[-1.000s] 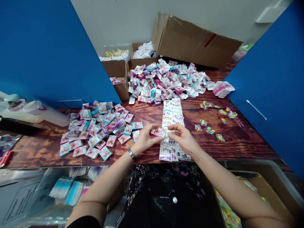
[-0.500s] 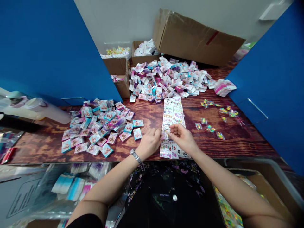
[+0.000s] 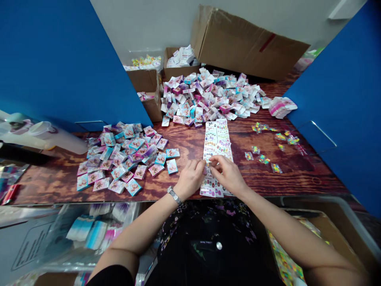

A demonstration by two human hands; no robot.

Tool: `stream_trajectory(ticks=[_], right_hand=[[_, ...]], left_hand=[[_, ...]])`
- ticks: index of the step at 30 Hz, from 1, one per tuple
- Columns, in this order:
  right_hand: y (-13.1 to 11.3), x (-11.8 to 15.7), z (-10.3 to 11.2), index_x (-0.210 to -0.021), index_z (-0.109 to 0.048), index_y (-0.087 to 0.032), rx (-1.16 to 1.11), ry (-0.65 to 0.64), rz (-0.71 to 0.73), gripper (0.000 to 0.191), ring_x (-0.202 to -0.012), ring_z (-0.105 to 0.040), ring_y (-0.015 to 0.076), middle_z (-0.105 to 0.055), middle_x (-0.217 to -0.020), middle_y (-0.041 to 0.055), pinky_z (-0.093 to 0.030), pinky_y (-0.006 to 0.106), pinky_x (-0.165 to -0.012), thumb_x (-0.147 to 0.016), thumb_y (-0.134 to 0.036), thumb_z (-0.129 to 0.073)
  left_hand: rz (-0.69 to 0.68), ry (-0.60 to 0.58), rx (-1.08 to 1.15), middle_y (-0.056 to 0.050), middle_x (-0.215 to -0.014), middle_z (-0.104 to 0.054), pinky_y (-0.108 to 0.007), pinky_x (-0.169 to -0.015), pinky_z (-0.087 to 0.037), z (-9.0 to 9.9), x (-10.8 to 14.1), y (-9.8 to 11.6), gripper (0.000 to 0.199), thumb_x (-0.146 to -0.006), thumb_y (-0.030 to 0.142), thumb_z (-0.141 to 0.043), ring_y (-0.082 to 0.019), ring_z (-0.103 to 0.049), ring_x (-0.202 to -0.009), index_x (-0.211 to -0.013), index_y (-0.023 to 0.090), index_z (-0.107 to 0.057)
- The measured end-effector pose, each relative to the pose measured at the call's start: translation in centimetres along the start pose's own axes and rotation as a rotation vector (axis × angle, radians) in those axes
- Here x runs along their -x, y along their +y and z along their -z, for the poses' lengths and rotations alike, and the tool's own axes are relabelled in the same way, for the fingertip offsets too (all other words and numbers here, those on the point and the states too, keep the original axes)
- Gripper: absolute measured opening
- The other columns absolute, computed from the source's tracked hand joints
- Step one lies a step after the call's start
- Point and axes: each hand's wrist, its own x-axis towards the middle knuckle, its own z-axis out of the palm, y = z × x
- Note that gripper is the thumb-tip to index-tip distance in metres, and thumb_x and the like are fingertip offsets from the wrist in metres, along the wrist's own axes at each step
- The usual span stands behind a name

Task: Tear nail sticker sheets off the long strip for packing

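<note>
White printed sheets (image 3: pixel 210 139) lie beneath the left grip (image 3: pixel 190 178) and right grip (image 3: pixel 228 174), small boxes (image 3: pixel 127 163) leftward. Whether either grasps something, I cannot tell

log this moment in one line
left hand: at printed sheets, grip unclear | right hand: over sheets, grip unclear | small boxes: piled left and back | bright packets: right

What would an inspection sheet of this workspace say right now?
Surface: brown, dark-streaked tabletop.
Work items: printed sheets below the hands; left pile and far pile of small boxes; colourful packets at right.
Clutter: whitish container, far left.
Left hand: fingers curled over sheets; hold unclear.
Right hand: fingertips near the left's; hold unclear.
Cables: nothing seen.
Surroundings: blue panels both sides; large cardboard box behind far pile.
</note>
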Motion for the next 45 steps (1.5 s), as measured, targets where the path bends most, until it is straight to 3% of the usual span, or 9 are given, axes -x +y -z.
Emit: stream_trajectory(ticks=[6, 12, 15, 18, 21, 26, 34, 39, 45], right_hand=[[0.5, -1.0, 0.9, -0.113, -0.057, -0.024, 0.155, -0.02, 0.037, 0.032, -0.089, -0.059, 0.0188, -0.057, -0.103, 0.005, -0.047, 0.031, -0.077, -0.081, -0.02, -0.058], [1.4, -1.4, 0.8, -0.101, -0.058, -0.024, -0.056, -0.122, -0.095, 0.02, -0.057, -0.048, 0.012, -0.053, -0.068, -0.0054, -0.039, 0.024, -0.055, -0.081, -0.025, -0.058], [1.5, -1.2, 0.7, -0.106, -0.055, -0.024, -0.26, -0.143, -0.102, 0.024, -0.058, -0.049, 0.0121, -0.052, -0.068, -0.0054, -0.041, 0.024, -0.054, -0.084, -0.03, -0.058], [1.4, -0.5, 1.1, -0.116, -0.05, -0.025, -0.39, -0.105, -0.044, 0.028, -0.074, -0.06, 0.0148, -0.062, -0.092, 0.0014, -0.05, 0.028, -0.063, -0.09, -0.034, -0.052], [1.1, 0.5, 1.5, -0.105, -0.058, -0.024, -0.161, -0.011, 0.128, 0.016, -0.102, -0.06, 0.0197, -0.058, -0.117, 0.0067, -0.051, 0.034, -0.085, -0.091, -0.03, -0.054], [0.3, 1.1, 1.3, -0.099, -0.063, -0.021, 0.048, 0.055, 0.283, 0.017, -0.105, -0.059, 0.0204, -0.06, -0.108, 0.0084, -0.047, 0.036, -0.091, -0.096, -0.023, -0.046], [0.6, 0.6, -0.9, -0.115, -0.052, -0.024, -0.264, 0.118, -0.102, 0.032, -0.077, -0.064, 0.017, -0.064, -0.089, 0.0013, -0.052, 0.029, -0.069, -0.086, -0.032, -0.06], [0.2, 1.2, -2.1, -0.114, -0.055, -0.024, -0.378, 0.218, -0.155, 0.034, -0.085, -0.064, 0.0182, -0.066, -0.099, 0.004, -0.053, 0.031, -0.077, -0.083, -0.036, -0.065], [-0.4, 1.1, -1.9, -0.099, -0.066, -0.022, -0.679, 0.165, -0.223, 0.028, -0.087, -0.064, 0.0181, -0.069, -0.096, 0.0038, -0.055, 0.032, -0.078, -0.085, -0.046, -0.062]], left_hand=[[-0.077, 0.071, 0.038, -0.014, -0.111, -0.058, -0.04, -0.089, -0.048, -0.2, 0.2, 0.0, 0.039, -0.088, 0.013, -0.048, -0.026, -0.052, -0.101, -0.127, 0.012, -0.046], [-0.069, -0.011, 0.129, -0.011, -0.112, -0.057, -0.039, -0.088, -0.049, 0.3, -0.1, 0.1, 0.053, -0.089, 0.015, -0.05, -0.024, -0.055, -0.103, -0.14, 0.019, -0.036], [-0.023, -0.042, 0.213, -0.01, -0.108, -0.057, -0.037, -0.085, -0.05, 0.4, -0.3, 0.1, 0.05, -0.089, 0.023, -0.056, -0.023, -0.057, -0.099, -0.136, 0.02, -0.04], [0.027, -0.039, 0.279, -0.008, -0.107, -0.058, -0.035, -0.082, -0.05, 0.5, -0.3, -0.2, 0.046, -0.089, 0.028, -0.057, -0.022, -0.058, -0.096, -0.132, 0.02, -0.041], [0.058, -0.032, 0.322, -0.007, -0.107, -0.058, -0.034, -0.081, -0.05, 0.5, -0.2, -0.4, 0.042, -0.089, 0.028, -0.057, -0.02, -0.058, -0.096, -0.128, 0.022, -0.041], [0.06, -0.026, 0.316, -0.005, -0.101, -0.059, -0.031, -0.076, -0.048, 0.5, -0.4, 0.0, 0.037, -0.086, 0.026, -0.061, -0.019, -0.058, -0.089, -0.118, 0.021, -0.044], [-0.018, -0.018, 0.172, -0.006, -0.097, -0.057, -0.032, -0.076, -0.049, 0.5, -0.3, 0.4, 0.03, -0.087, 0.021, -0.056, -0.021, -0.057, -0.088, -0.114, 0.018, -0.045], [-0.038, -0.029, 0.066, -0.008, -0.108, -0.059, -0.034, -0.082, -0.05, 0.5, 0.0, 0.6, 0.032, -0.087, 0.014, -0.052, -0.022, -0.056, -0.096, -0.118, 0.018, -0.045], [0.018, -0.012, -0.03, -0.007, -0.12, -0.059, -0.035, -0.086, -0.052, 1.0, 0.1, 0.9, 0.036, -0.089, 0.019, -0.053, -0.022, -0.056, -0.101, -0.123, 0.02, -0.043]])
